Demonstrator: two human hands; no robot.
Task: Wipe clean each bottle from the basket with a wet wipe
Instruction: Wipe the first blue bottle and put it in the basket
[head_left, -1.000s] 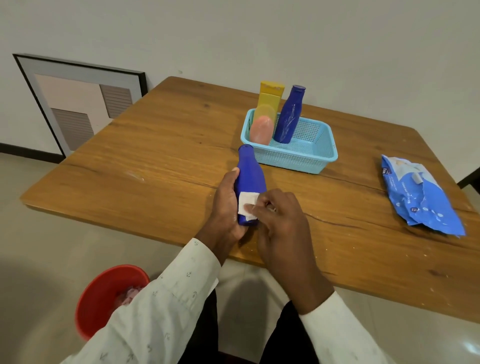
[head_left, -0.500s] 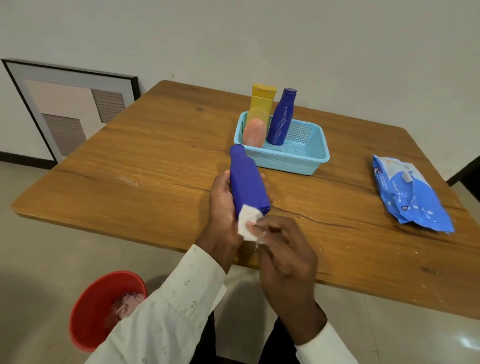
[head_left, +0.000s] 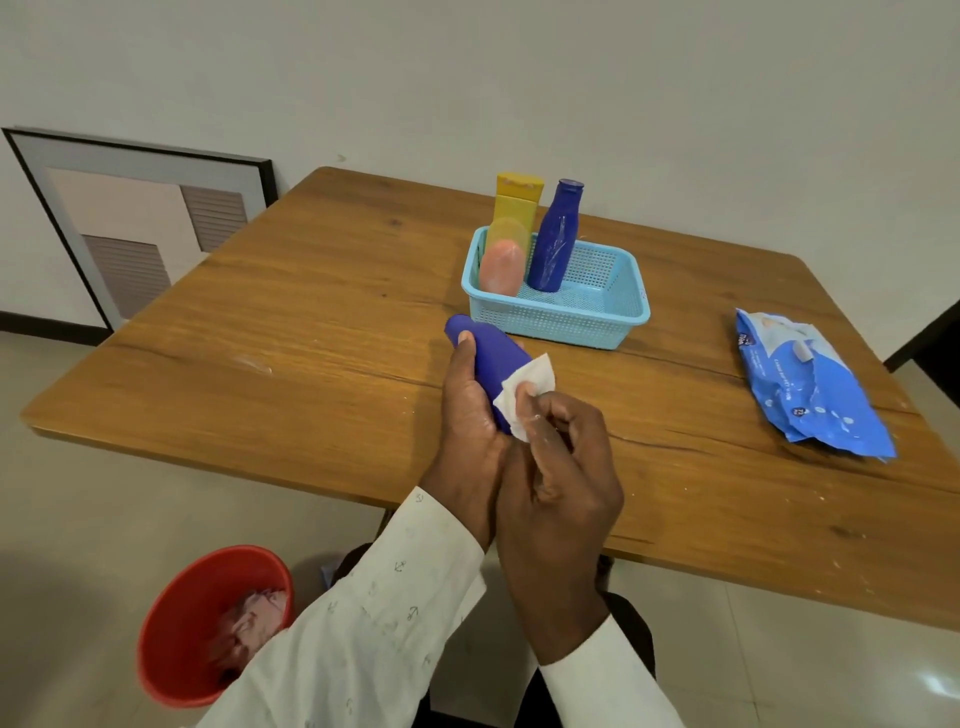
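Fingertips (head_left: 524, 391) of my right hand (head_left: 558, 488) pinch the white wet wipe (head_left: 527, 384) against the dark blue plastic bottle (head_left: 491, 358) gripped in my left hand (head_left: 470, 415) above the wooden table (head_left: 311, 332), so I should rub firmly while turning it, probably reaching its hidden base.

A dark blue bottle (head_left: 491, 358) lies tilted above the wooden table, cap end pointing away, with a small white wet wipe (head_left: 522, 397) folded against its lower side. Behind it, a light blue mesh basket (head_left: 597, 322) sits on the table holding three upright bottles: a yellow bottle (head_left: 517, 205), a pink bottle (head_left: 501, 267) and another blue bottle (head_left: 556, 239).
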